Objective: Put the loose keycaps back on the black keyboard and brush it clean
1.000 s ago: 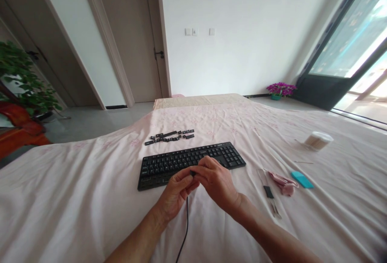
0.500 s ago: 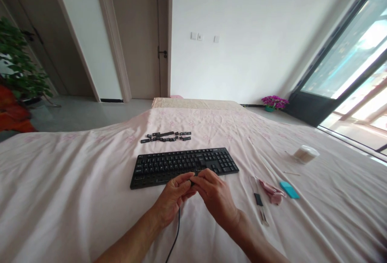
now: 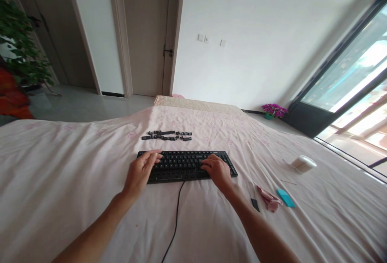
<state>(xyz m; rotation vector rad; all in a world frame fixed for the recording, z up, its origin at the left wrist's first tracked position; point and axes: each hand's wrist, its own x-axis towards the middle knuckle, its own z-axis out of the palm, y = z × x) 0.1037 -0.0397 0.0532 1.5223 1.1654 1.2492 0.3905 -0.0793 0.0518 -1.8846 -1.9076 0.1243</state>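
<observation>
A black keyboard lies across the pink bedsheet in front of me. My left hand rests on its left end with the fingers stretched over the keys. My right hand lies on its right part, fingers bent down onto the keys. Neither hand holds anything loose. The keyboard's black cable runs from its near edge toward me between my arms. A row of loose black keycaps lies on the sheet just beyond the keyboard.
Right of my right arm lie a small black tool, a crumpled pink cloth and a light blue block. A round tub of cotton swabs stands farther right. A green plant is at the far left.
My hands were pinched together over a small black piece in front of the keyboard. They have parted and moved onto the keyboard's two ends. The view has tilted up.
</observation>
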